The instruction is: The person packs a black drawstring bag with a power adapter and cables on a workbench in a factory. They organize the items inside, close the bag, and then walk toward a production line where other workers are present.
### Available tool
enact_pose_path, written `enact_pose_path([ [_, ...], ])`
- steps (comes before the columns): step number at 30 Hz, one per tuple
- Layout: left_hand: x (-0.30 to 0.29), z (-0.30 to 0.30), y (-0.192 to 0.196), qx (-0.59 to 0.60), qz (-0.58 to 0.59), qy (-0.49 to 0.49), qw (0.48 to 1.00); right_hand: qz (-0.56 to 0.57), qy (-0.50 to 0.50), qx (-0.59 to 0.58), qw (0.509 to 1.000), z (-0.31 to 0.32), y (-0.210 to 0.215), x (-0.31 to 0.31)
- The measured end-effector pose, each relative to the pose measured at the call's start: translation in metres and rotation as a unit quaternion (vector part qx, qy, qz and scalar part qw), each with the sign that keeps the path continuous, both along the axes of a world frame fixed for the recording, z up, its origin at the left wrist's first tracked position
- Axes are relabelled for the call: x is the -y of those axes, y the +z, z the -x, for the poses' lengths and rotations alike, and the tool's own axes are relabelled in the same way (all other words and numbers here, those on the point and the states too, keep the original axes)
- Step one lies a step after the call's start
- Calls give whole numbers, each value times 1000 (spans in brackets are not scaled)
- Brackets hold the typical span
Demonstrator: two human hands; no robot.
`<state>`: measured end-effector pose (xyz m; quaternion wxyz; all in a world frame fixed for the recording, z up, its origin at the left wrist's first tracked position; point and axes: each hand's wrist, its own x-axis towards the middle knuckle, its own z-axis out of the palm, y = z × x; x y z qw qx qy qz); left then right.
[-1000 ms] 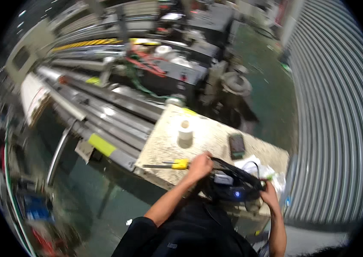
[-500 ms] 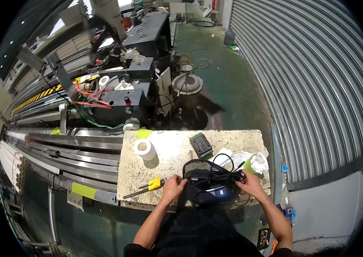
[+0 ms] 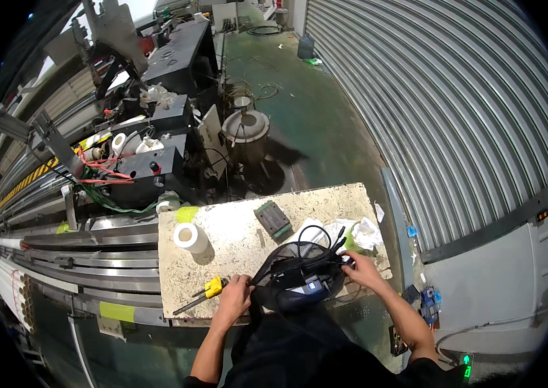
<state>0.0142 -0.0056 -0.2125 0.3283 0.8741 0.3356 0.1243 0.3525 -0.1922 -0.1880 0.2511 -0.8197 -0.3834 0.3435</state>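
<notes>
Here both hands, left hand (image 3: pixel 237 294) and right hand (image 3: pixel 360 269), hold a black mesh device (image 3: pixel 298 282).

A speckled stone surface (image 3: pixel 235 236) stands on a dark green concrete floor (image 3: pixel 312 123). To its right rises a grey corrugated roller shutter (image 3: pixel 455 110). To its left run long metal rails (image 3: pixel 80 258), and beyond them sits dark machinery (image 3: pixel 157 142) with red and green wires. A metal drum (image 3: pixel 246 132) stands behind the surface.

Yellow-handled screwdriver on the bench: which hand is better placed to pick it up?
Left. The left hand lies right beside the screwdriver, while the right hand is across the black fan, gripping its cables.
</notes>
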Motion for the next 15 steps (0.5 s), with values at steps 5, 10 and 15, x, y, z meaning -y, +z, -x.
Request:
enact_pose_path([
  [5, -2, -8, 3, 3, -87, -63, 994, -99, 53, 72, 991, -4, -14, 1],
  [10, -9, -11, 10, -81, 68, -18, 994, -62, -185, -422, 885, -15, -24, 0],
  [15, -36, -15, 16, -154, 136, -56, 977, 12, -114, -267, 957, 1, -18, -2],
])
